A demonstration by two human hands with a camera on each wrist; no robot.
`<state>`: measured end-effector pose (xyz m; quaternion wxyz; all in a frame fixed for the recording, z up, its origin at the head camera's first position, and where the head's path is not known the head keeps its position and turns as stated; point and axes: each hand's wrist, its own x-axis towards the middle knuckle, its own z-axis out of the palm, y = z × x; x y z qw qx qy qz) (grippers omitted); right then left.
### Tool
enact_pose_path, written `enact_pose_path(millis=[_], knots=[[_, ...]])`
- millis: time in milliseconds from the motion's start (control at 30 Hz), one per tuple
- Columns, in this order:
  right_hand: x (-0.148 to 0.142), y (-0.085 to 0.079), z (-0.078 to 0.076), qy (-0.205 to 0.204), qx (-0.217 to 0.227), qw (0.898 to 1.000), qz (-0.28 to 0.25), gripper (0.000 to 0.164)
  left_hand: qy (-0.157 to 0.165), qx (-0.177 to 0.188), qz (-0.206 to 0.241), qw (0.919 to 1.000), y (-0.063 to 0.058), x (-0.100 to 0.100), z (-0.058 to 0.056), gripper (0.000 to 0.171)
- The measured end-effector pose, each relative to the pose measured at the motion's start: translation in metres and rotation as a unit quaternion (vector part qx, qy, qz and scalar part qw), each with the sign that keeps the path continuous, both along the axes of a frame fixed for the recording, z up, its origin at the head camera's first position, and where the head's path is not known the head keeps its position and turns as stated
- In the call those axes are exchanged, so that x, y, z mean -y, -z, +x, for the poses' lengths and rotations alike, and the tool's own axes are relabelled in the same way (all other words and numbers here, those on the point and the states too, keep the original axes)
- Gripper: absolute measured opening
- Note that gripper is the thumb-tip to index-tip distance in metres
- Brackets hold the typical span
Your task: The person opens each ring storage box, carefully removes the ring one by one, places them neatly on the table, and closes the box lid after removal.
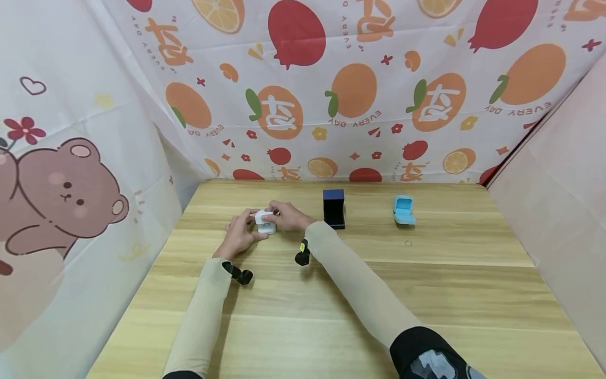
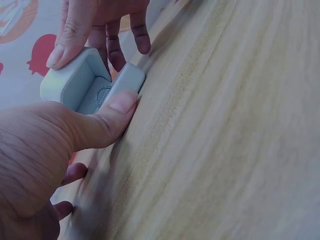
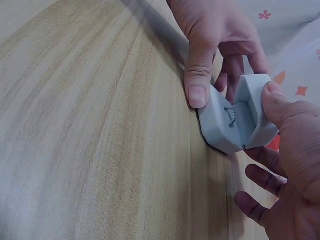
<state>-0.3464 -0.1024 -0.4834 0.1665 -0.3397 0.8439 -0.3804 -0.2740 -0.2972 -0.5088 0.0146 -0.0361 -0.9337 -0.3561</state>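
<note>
A small white ring box (image 1: 266, 227) sits toward the back left of the table with its lid (image 3: 264, 112) partly raised. Inside, a beaded-looking ring (image 3: 230, 118) stands in the base's slot. My left hand (image 1: 238, 235) grips the base, thumb (image 2: 120, 104) against its front. From the other side my right hand (image 1: 291, 217) pinches the lid, its thumb (image 3: 275, 100) on the lid's outer side and the other fingers spread beyond it.
Right of my hands stands an open dark blue box (image 1: 333, 209) with a black inside. Farther right is an open light blue ring box (image 1: 404, 210), and a small ring (image 1: 408, 243) lies before it on the wooden table (image 1: 426, 305). Printed cloth (image 1: 303, 147) hangs behind.
</note>
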Motion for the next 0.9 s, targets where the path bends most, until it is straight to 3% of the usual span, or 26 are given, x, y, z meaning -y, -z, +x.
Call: enact_pose_path(millis=[900], knots=[[0.0018,-0.0006,-0.0001,0.017,0.028,0.999,-0.024,0.025,-0.008,0.012,-0.004,0.9999,-0.0021,0.0012,0.0001,0.075]])
